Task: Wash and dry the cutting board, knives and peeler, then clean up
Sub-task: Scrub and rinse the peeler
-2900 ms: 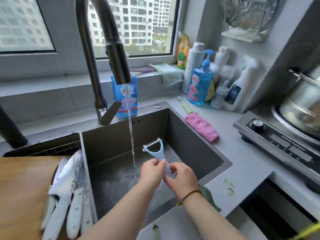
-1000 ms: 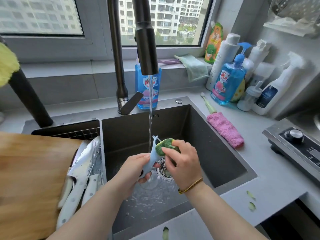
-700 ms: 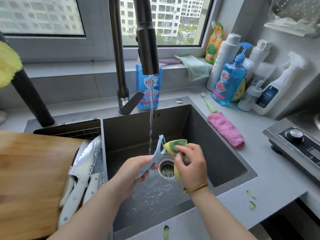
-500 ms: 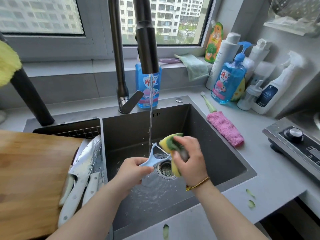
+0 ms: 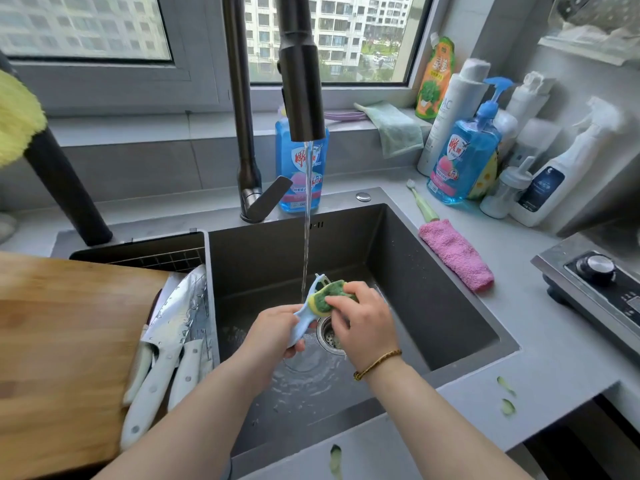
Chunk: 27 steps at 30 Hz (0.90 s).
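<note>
Left hand [image 5: 273, 332] grips a pale-blue plastic peeler [image 5: 300, 320]; right hand [image 5: 363, 320] clamps a green-yellow sponge [image 5: 327, 297] on its head, mid-basin, apart from the dark steel sink [image 5: 433, 271] walls; white-handled knives [image 5: 166, 362] at nine o'clock.

Domestic kitchen: dark steel sink [image 5: 450, 271] set in grey counter [image 5: 540, 341], blue dish-soap bottles [image 5: 462, 161], countertop stove [image 5: 595, 285].

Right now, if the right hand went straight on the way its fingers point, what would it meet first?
Gripping the sponge, the right hand would meet the peeler; probably the water stream next.
</note>
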Each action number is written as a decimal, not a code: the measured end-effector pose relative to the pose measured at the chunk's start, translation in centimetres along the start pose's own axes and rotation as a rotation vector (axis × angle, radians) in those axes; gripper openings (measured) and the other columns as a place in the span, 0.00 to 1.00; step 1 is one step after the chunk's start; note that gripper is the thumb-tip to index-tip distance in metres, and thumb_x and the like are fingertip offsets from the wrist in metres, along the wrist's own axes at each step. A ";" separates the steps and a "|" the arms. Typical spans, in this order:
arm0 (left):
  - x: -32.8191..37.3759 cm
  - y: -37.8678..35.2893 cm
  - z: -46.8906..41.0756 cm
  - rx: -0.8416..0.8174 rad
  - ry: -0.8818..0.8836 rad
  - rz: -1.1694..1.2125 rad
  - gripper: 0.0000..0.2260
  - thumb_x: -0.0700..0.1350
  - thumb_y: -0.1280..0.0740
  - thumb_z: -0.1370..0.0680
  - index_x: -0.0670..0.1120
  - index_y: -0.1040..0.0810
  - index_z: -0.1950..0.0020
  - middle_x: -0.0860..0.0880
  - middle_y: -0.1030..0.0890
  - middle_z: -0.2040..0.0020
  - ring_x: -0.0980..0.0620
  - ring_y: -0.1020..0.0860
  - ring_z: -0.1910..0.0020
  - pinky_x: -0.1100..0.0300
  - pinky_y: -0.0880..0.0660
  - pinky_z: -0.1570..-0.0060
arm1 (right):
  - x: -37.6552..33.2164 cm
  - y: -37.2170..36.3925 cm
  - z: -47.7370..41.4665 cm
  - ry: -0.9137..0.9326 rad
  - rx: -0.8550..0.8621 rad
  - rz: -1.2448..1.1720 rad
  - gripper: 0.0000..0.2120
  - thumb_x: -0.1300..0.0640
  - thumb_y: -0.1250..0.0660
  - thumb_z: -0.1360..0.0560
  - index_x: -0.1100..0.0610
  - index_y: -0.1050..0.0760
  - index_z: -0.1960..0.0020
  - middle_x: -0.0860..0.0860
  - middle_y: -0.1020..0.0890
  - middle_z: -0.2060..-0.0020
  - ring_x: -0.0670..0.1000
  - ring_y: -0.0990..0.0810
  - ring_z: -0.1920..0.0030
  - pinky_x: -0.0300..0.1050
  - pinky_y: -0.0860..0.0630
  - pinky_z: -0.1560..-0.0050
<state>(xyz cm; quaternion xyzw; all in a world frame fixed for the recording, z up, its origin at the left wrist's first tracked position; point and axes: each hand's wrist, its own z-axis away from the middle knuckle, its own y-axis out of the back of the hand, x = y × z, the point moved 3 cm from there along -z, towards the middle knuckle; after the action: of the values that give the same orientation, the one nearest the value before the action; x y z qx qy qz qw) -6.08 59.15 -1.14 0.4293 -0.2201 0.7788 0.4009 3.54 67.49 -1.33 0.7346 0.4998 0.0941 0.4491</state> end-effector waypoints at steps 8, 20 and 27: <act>-0.2 -0.1 -0.4 -0.004 0.089 0.262 0.08 0.37 0.42 0.22 0.38 0.24 0.51 0.44 0.26 0.67 0.55 0.32 0.79 0.68 0.36 0.80 | 0.0 0.2 -0.2 0.036 0.024 0.002 0.14 0.56 0.43 0.34 0.56 0.18 0.64 0.53 0.19 0.64 0.53 0.22 0.69 0.40 0.23 0.66; 0.5 0.2 -0.6 -0.053 0.009 0.250 0.10 0.37 0.42 0.22 0.42 0.23 0.56 0.45 0.24 0.64 0.55 0.30 0.73 0.67 0.35 0.77 | 1.7 0.3 -0.6 0.033 0.111 0.050 0.13 0.57 0.42 0.33 0.55 0.17 0.62 0.54 0.20 0.63 0.51 0.24 0.67 0.41 0.29 0.65; 0.3 1.1 -0.9 -0.034 0.047 0.315 0.10 0.36 0.43 0.21 0.40 0.23 0.51 0.47 0.21 0.71 0.55 0.31 0.76 0.69 0.35 0.82 | 1.0 0.9 -1.6 0.015 0.170 -0.137 0.13 0.57 0.40 0.32 0.59 0.17 0.58 0.57 0.20 0.60 0.49 0.24 0.58 0.42 0.22 0.58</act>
<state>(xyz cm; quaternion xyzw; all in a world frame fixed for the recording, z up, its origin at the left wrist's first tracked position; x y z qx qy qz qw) -7.47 59.25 -1.36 0.3644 -0.2885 0.8379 0.2860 3.68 69.15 -0.10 0.7334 0.5584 0.0260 0.3869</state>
